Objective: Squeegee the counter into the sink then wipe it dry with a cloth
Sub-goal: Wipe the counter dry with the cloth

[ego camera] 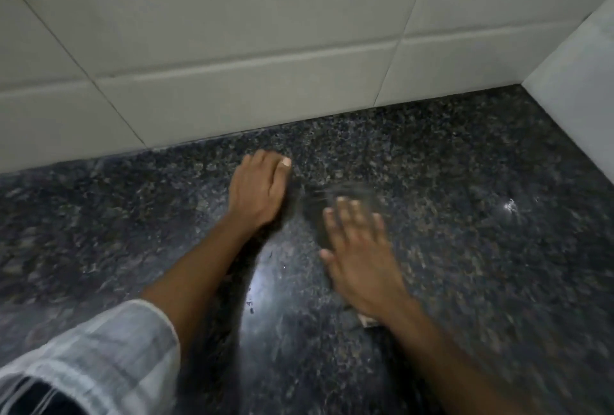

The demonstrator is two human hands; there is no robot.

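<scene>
— How many hands are we seeing?
— Two. Our left hand point(257, 190) is lying flat, fingers together, at frame centre on the granite counter point(465, 215).
— And the other?
— Our right hand point(358, 255), fingers spread, is pressing a blurred dark cloth point(315, 212); its shape is unclear. One sleeve point(99, 348) is showing lower left.

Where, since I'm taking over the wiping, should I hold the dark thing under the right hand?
From above, palm flat on its middle, like the right hand: the dark thing lies flat on the counter, too blurred to show any handle.
</scene>
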